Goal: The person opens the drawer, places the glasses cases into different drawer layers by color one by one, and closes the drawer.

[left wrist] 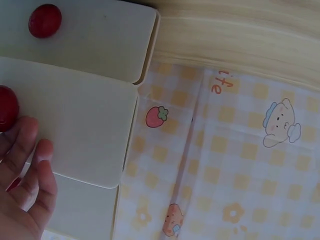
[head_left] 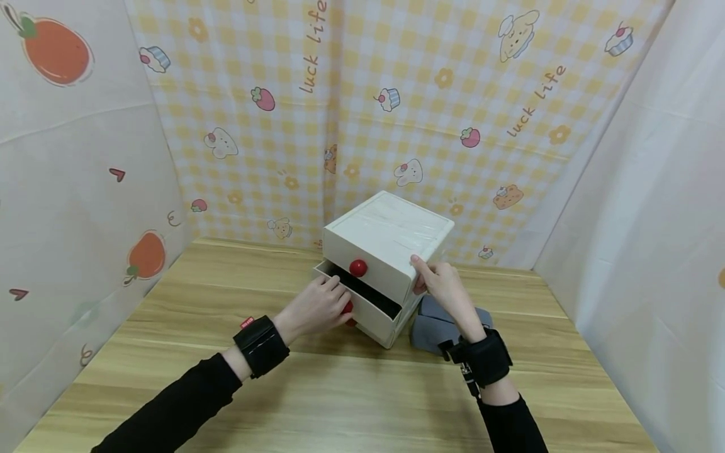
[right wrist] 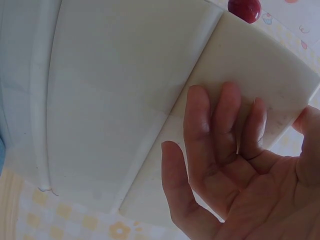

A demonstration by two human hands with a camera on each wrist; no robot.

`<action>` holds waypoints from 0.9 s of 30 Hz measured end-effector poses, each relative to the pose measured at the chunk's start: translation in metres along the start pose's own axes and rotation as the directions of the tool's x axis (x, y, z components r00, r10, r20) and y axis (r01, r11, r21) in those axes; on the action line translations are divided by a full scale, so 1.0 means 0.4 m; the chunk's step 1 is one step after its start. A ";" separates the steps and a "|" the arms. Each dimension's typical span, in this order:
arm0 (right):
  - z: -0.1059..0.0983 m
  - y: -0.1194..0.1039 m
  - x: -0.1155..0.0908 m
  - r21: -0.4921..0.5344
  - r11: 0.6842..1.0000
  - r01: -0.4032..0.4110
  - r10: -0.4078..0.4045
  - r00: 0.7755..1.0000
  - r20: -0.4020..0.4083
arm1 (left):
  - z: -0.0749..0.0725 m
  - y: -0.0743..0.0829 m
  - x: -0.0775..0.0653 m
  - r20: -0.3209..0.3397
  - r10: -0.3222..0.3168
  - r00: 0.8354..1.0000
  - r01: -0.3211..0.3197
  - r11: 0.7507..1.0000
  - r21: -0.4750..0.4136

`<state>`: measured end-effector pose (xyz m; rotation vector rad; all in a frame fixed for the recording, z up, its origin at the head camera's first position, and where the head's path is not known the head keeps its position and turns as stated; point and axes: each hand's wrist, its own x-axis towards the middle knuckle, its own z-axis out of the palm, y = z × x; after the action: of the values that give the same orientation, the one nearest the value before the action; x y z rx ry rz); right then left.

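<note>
A white drawer cabinet (head_left: 391, 220) stands turned at an angle on the table. Its middle drawer (head_left: 368, 308) is pulled partway out, with a dark gap above its front. My left hand (head_left: 317, 305) pinches that drawer's red knob (left wrist: 7, 108), thumb below it in the head view; the left wrist view hides the thumb. My right hand (head_left: 444, 286) rests at the cabinet's right front corner, its thumb on the top edge. In the right wrist view its fingers (right wrist: 199, 127) lie fairly straight along the white side wall (right wrist: 120, 95).
The top drawer has a red knob (head_left: 358, 268), and the bottom drawer another red knob (left wrist: 45, 21). A grey fabric item (head_left: 430, 330) lies right of the cabinet, partly behind my right wrist. A yellow checked curtain (head_left: 272, 138) hangs behind the wooden table (head_left: 340, 402).
</note>
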<state>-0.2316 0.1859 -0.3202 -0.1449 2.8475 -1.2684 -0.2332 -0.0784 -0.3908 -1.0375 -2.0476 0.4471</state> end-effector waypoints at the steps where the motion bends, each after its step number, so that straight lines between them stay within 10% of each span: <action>1: 0.000 0.000 0.000 0.001 1.000 -0.001 0.001 1.000 -0.001 | 0.004 0.001 0.007 0.009 -0.007 1.000 0.007 1.000 0.001; 27: 0.002 0.001 -0.003 0.005 1.000 0.008 -0.008 1.000 -0.001 | 0.067 0.013 0.039 0.134 -0.141 0.981 0.167 0.965 -0.201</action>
<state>-0.2305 0.1855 -0.3210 -0.1560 2.8475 -1.2771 -0.2570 -0.0618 -0.4033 -0.9839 -2.3019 0.2181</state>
